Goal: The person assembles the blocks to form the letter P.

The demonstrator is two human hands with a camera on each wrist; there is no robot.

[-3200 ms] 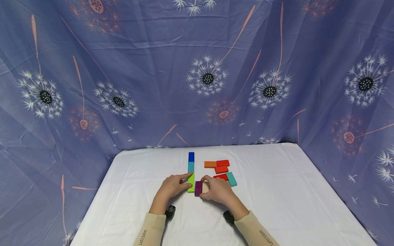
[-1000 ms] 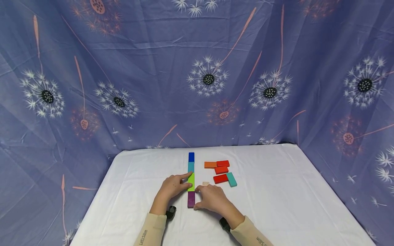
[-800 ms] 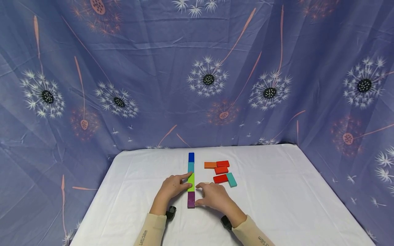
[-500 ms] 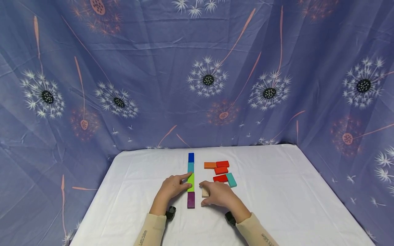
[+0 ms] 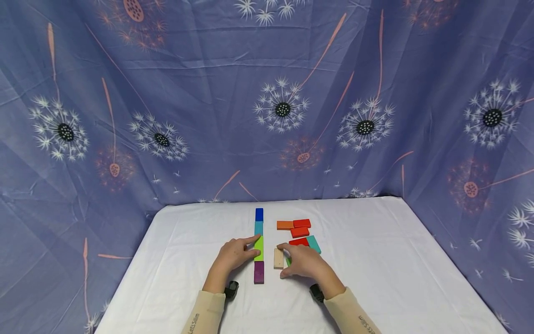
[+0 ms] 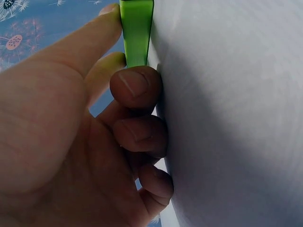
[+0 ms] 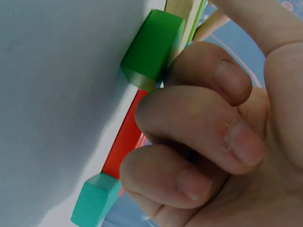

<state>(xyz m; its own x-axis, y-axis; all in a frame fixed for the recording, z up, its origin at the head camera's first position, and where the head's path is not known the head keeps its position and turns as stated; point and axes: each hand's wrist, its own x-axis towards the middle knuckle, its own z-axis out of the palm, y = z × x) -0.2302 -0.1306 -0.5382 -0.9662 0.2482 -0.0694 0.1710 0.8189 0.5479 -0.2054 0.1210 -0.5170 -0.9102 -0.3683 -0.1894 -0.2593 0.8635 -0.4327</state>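
Note:
In the head view, a row of blocks runs toward me: dark blue (image 5: 259,215), light blue (image 5: 258,228), lime green (image 5: 259,248), purple (image 5: 259,272). My left hand (image 5: 234,253) touches the lime block's left side with thumb and index finger; its other fingers are bent in the left wrist view. My right hand (image 5: 306,260) hovers with thumb and index finger apart, right of a bare wooden block (image 5: 278,258). A darker green block (image 7: 154,45) stands beside its bent fingers in the right wrist view, mostly hidden by the hand in the head view.
Behind the right hand lie a red block (image 5: 299,242) and a teal block (image 5: 314,244). Farther back are an orange block (image 5: 285,225) and two more red blocks (image 5: 302,223). A white cloth (image 5: 375,260) covers the table; a patterned curtain (image 5: 217,116) hangs behind.
The purple block went from right of the lime block to the row's near end, and the right hand let it go. That hand then drew right, past the wooden block. The left hand stayed put.

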